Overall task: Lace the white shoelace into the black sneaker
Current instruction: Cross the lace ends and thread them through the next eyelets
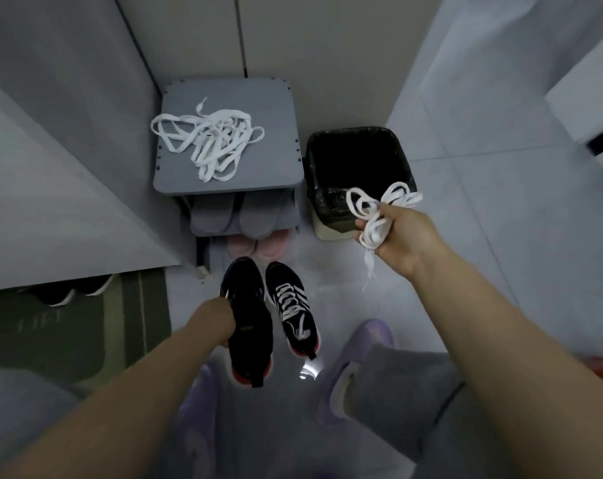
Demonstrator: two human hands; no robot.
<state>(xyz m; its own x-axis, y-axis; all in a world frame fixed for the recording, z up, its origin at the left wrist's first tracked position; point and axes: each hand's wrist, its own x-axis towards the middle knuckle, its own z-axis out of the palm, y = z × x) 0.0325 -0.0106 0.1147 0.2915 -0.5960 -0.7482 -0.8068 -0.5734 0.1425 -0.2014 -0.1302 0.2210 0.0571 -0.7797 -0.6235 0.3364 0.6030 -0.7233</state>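
We grip the unlaced black sneaker with the red sole [251, 340] in our left hand [220, 321], fingers curled round its left edge. Its long axis runs away from us, toe far and heel near. The bunched flat white shoelace [372, 229] is clenched in our right hand [400, 236], well apart from the sneaker, up and to its right, one end dangling. We judge the lace must come left and down.

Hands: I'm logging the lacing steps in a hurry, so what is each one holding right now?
Left hand: grips the unlaced black sneaker.
Right hand: closed round a bunched white shoelace, one end dangling.
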